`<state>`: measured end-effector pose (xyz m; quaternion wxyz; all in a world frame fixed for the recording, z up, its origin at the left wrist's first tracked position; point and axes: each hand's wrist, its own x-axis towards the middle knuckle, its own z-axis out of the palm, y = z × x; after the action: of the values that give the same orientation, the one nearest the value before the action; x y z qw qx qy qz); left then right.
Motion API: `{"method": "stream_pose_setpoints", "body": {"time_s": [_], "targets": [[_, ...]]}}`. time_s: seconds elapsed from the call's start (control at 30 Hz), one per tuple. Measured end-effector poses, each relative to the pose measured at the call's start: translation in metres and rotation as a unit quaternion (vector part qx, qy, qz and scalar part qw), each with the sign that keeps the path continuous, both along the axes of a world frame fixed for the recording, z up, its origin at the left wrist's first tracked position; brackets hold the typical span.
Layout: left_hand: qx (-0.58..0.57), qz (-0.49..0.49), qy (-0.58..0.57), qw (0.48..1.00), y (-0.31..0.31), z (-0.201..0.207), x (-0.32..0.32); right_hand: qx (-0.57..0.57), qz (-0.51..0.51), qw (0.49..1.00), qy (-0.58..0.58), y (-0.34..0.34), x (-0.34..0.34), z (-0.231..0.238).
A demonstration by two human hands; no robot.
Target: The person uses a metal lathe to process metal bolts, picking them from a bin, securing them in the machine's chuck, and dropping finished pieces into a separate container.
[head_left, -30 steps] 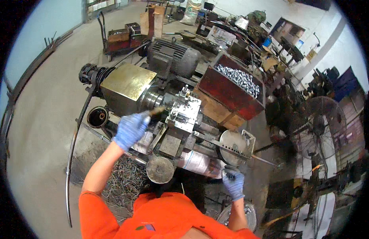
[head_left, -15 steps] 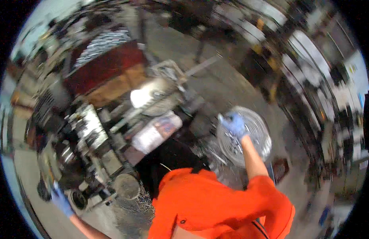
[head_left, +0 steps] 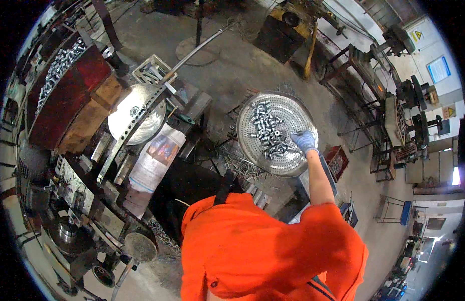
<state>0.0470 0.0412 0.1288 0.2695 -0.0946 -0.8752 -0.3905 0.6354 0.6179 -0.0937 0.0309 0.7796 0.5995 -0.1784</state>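
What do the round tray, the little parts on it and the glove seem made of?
The round tray: probably bare metal, silvery and shiny, pierced with small holes. The little parts: likely metal too, with bright glints. The glove on the right hand: apparently soft fabric, blue and matte; the fibre can't be told.

Gloved right hand [head_left: 305, 142] over round perforated tray [head_left: 291, 106], beside metal parts [head_left: 265, 129].

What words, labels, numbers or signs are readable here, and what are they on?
No words or numbers are legible.
Upper yellow triangle sign: any wording too small.
Lower yellow triangle sign: likewise.
Blue wall notice: too small.
White sheet with coloured picture: any print too blurred.
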Motion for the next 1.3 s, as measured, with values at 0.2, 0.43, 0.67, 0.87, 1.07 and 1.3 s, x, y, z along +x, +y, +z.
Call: {"method": "stream_pose_setpoints", "body": {"time_s": [0.2, 0.43, 0.67, 0.87, 1.07, 1.3], "targets": [[-0.005, 0.008, 0.012, 1.0, -0.023, -0.007, -0.003, -0.099, 0.105, 0.984, -0.101, 0.005, 0.001, -0.005], [-0.003, 0.023, -0.022, 0.999, -0.02, -0.01, 0.002, -0.11, 0.155, 0.973, -0.133, 0.014, 0.002, -0.008], [-0.004, 0.033, -0.026, 0.999, -0.031, -0.016, 0.005, -0.125, 0.188, 0.964, -0.138, 0.006, -0.017, -0.005], [-0.02, 0.083, -0.141, 0.986, -0.059, -0.027, 0.004, -0.102, 0.179, 0.97, -0.13, 0.015, -0.006, -0.02], [0.067, 0.107, -0.129, 0.984, -0.086, -0.038, 0.022, 0.173, 0.263, 0.909, 0.272, 0.028, -0.124, 0.048], [-0.088, 0.148, -0.089, 0.981, -0.108, -0.039, 0.022, 0.143, 0.604, 0.668, 0.41, -0.087, -0.411, 0.174]]}}
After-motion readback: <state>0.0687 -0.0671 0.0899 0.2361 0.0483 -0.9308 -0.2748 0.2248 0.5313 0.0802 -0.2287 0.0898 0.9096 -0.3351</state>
